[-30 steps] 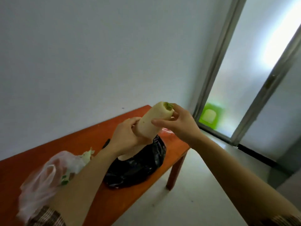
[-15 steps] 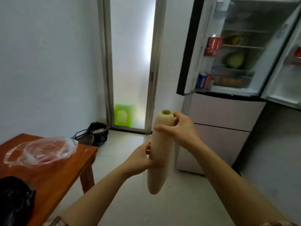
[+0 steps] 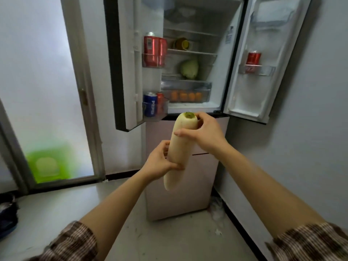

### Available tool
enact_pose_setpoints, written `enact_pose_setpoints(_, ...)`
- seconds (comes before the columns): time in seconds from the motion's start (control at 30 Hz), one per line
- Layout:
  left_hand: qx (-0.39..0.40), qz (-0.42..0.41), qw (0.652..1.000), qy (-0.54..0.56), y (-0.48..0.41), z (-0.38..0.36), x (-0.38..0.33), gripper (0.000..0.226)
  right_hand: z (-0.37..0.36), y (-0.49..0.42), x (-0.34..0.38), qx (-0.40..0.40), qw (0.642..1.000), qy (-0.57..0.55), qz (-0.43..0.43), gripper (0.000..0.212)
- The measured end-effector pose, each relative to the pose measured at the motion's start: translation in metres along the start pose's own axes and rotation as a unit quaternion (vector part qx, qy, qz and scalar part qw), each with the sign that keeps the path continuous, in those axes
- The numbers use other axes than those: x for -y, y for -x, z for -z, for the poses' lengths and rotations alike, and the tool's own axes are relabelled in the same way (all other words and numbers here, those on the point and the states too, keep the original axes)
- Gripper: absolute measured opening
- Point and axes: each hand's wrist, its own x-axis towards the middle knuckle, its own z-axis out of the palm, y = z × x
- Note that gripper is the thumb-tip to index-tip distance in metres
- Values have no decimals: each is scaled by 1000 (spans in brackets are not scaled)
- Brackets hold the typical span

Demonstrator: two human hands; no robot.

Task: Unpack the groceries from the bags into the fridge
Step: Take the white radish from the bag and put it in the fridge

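Now you have stepped closer, so the open fridge (image 3: pixel 190 59) fills the view. Below its shelves, you hold a long white radish (image 3: pixel 179 147) nearly upright. Your right hand (image 3: pixel 202 135) grips its green top; your left hand (image 3: pixel 160 162) wraps its middle.

Both bare forearms reach forward from rolled plaid sleeves (image 3: pixel 75 242), the right hand (image 3: pixel 205 135) curled around the top end of the white radish (image 3: pixel 179 147) with its thumb across the front, the left hand (image 3: pixel 160 162) gripping its lower half from the left.
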Motion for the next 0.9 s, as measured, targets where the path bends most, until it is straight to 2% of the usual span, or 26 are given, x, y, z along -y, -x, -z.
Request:
enact_pose_setpoints(0.17, -7, -29, 999, 26, -109, -28, -6, 67, 34, -82, -43, -51, 998, 42, 25, 51)
enact_pose_setpoints(0.37, -63, -95, 991, 71, -255, -65, -22, 71, 85, -195, -91, -85, 985, 97, 113, 52)
enact_pose_setpoints(0.53, -166, -132, 974, 78, -383, -89, -36, 67, 124, -308, -125, -78, 979, 110, 154, 52)
enact_pose_setpoints(0.73, -321, -86, 941, 71, -529, -75, -40, 67, 138, -431, -155, -64, 973, 94, 201, 53)
enact_pose_setpoints(0.9, -363, -123, 923, 23, -621, -49, -35, 63, 139, -512, -185, -60, 965, 126, 220, 55)
